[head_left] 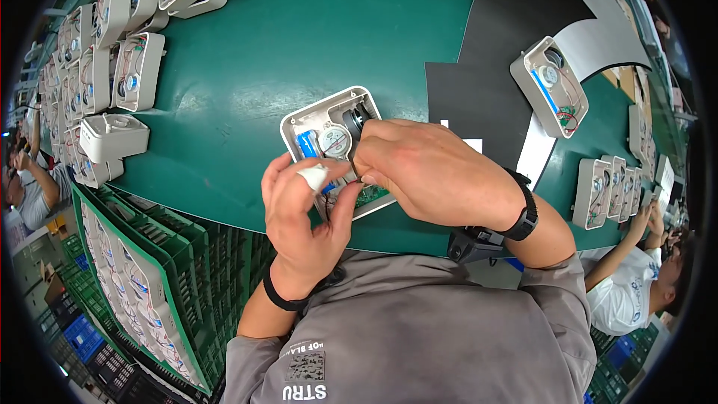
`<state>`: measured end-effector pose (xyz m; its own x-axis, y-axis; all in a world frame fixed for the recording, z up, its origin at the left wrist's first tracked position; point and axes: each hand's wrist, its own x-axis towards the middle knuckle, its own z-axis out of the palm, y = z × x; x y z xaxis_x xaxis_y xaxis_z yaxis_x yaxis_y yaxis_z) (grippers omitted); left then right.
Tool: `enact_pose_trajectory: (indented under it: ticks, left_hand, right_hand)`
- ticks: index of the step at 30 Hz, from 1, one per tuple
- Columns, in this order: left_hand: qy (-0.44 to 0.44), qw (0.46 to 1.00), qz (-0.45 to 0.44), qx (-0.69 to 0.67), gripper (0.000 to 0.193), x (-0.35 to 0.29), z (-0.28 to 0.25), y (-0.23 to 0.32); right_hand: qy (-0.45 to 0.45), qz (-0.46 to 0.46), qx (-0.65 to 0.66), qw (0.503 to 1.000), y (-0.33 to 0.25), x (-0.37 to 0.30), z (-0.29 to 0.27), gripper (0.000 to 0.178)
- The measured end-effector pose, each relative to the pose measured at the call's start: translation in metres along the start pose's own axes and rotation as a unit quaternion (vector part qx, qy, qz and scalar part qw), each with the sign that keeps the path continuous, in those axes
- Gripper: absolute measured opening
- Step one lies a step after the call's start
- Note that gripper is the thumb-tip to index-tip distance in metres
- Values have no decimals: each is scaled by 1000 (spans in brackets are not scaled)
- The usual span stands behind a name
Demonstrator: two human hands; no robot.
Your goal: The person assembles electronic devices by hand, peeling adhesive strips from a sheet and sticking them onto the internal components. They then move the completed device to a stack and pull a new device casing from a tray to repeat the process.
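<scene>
In front of me a cream plastic housing [290,124] lies open side up on the green table. Inside it are a round silver part [334,142], a black cylindrical part [354,119], a blue battery-like block [307,144] and a green circuit board [372,194]. My left hand [303,213], a white cover on one finger, reaches in from the near left with thumb and finger pinched. My right hand [441,172] comes over the right wall, its fingers closed. Their fingertips meet above the board and hide whatever is between them.
Similar open housings are stacked along the left [138,71]; another housing [550,88] rests on the right beside black sheets [479,93]. Several more stand at the far right [593,193]. A green crate [161,254] is at the table's left edge. A co-worker [624,292] sits at the right.
</scene>
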<state>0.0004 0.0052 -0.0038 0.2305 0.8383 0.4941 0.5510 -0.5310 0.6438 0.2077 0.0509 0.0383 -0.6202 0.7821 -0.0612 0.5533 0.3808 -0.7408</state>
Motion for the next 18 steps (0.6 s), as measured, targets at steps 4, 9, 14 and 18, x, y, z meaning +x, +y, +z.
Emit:
enact_pose_trajectory:
  ticks: [4, 9, 14, 18]
  left_hand:
    - [-16, 999, 31, 19, 57, -2, -2, -4]
    - [-6, 997, 28, 71, 57, -3, -3, -2]
    - [-21, 996, 37, 83, 57, 1, -3, -2]
    - [-39, 995, 36, 84, 56, 3, -5, -3]
  right_hand:
    - [-6, 0, -19, 1000, 1, 3, 1, 9]
    - [40, 2, 33, 999, -1, -3, 7, 9]
    - [136, -54, -8, 989, -1, -11, 22, 18]
    - [162, -65, -74, 982, -2, -10, 30, 23]
